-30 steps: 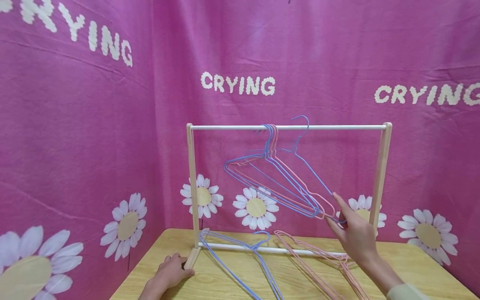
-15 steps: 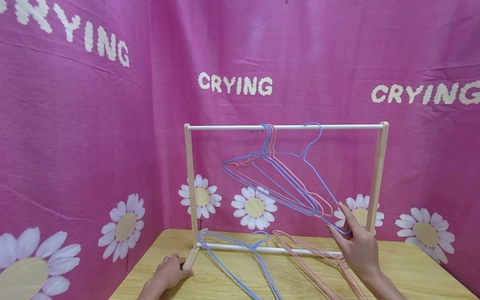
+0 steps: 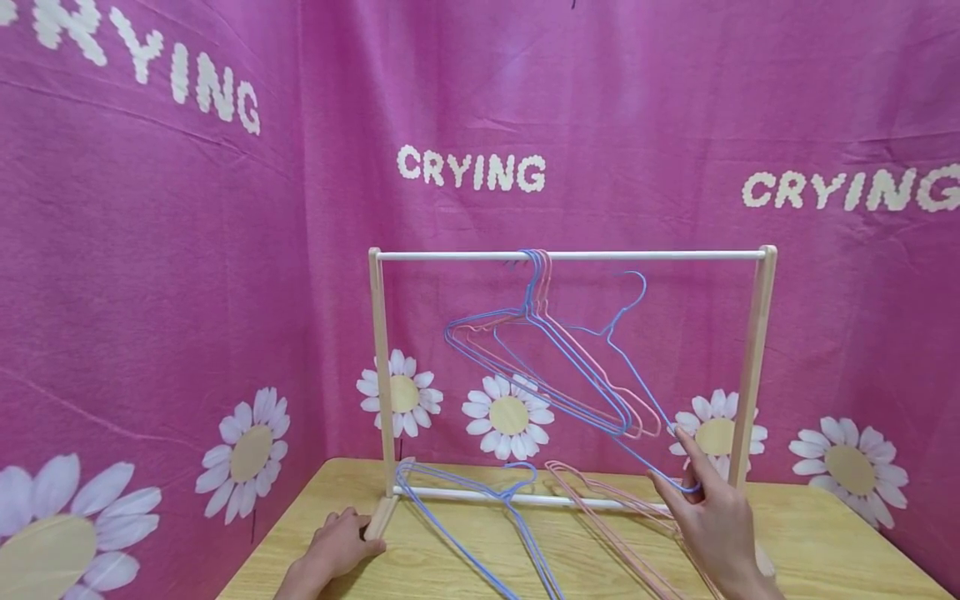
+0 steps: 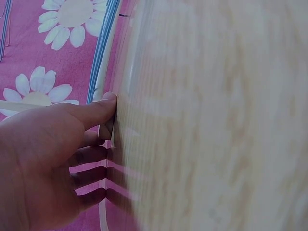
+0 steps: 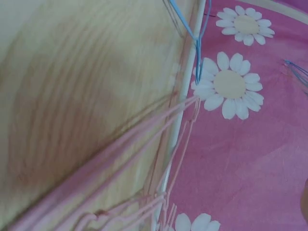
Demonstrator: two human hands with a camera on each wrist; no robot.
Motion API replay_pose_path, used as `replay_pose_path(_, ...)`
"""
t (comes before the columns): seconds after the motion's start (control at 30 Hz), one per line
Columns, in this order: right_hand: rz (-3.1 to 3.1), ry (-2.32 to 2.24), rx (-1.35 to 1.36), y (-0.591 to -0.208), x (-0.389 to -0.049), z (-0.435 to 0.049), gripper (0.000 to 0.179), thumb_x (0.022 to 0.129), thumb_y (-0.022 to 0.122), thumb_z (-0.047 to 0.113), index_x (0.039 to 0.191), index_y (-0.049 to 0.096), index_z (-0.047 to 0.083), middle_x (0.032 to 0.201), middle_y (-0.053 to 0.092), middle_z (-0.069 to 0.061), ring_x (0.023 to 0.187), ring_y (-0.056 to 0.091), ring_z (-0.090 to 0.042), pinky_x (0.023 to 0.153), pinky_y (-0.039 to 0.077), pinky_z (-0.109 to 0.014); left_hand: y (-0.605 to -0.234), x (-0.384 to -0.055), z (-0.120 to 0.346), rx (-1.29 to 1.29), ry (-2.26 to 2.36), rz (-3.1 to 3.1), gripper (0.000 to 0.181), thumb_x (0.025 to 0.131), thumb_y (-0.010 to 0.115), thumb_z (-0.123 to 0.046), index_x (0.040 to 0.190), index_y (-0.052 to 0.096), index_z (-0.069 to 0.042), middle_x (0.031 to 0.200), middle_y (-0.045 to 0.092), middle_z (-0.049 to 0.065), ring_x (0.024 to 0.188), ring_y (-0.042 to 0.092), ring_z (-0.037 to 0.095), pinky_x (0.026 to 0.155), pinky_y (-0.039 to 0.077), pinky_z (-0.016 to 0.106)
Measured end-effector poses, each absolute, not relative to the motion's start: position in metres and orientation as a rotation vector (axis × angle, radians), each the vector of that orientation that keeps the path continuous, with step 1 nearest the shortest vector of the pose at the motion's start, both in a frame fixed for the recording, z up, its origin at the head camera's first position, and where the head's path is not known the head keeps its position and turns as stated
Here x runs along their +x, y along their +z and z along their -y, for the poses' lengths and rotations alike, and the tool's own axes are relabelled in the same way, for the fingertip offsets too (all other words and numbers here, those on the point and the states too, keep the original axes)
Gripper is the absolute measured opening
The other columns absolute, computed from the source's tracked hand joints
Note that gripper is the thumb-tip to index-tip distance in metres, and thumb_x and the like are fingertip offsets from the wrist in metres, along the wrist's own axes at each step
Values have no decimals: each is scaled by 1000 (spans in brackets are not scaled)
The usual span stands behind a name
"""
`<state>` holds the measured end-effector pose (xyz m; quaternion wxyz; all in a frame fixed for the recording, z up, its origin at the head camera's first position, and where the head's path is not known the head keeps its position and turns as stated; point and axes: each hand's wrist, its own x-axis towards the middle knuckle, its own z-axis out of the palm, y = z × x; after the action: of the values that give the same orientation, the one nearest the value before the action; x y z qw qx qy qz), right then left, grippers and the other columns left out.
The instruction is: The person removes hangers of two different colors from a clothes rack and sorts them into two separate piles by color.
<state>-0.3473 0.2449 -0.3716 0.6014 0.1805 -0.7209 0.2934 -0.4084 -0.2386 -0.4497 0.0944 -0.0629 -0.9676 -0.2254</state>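
My right hand (image 3: 716, 521) pinches the lower right corner of a blue wire hanger (image 3: 637, 377) between thumb and fingers. That hanger tilts, and its hook stands just below the white top rail (image 3: 457, 256), apart from it. To its left, several blue and pink hangers (image 3: 528, 310) hang bunched on the rail. My left hand (image 3: 333, 542) grips the left wooden foot (image 3: 383, 518) of the rack; in the left wrist view the thumb presses on the foot's end (image 4: 107, 131). Only a sliver of the right hand (image 5: 304, 207) enters the right wrist view.
Blue hangers (image 3: 510, 497) lie on the wooden table (image 3: 810, 542), leaning over the white lower bar (image 3: 551, 500) at left. Pink hangers (image 3: 592, 515) lie likewise at right, partly behind the right hand. A pink cloth with daisies (image 3: 637, 125) encloses the back and left side.
The right hand has moved down and slightly right with the blue hanger. Its hook has come from above the rail to below it. The left hand stays on the foot.
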Motion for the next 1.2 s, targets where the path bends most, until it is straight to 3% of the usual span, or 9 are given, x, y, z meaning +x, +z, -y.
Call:
replay_pose_path(0.5, 1810, 996, 193, -392, -332, -215, 68, 64, 87, -6, 127, 65, 2, 66, 36, 10, 56, 29, 4, 52, 28, -19, -449, -406, 239, -194, -665, 2853, 53, 80, 80, -34, 121, 70, -3, 89, 54, 5, 83, 45, 23, 71, 38, 39)
replay_pose_path(0.83, 2117, 1226, 2, -398, -323, -198, 67, 79, 83, 20, 139, 56, 3, 64, 34, 9, 51, 29, -1, 49, 30, -24, -448, -406, 239, -173, -681, 2889, 55, 82, 79, -34, 126, 68, -2, 89, 52, 5, 83, 43, 23, 71, 37, 38)
replay_pose_path(1.2, 2182, 1457, -22, -416, -322, -172, 69, 78, 84, 25, 137, 57, 2, 61, 33, 10, 49, 26, -1, 48, 28, -20, -446, -403, 238, -202, -686, 2865, 53, 81, 79, -32, 124, 69, -2, 88, 52, 6, 82, 43, 23, 70, 37, 38)
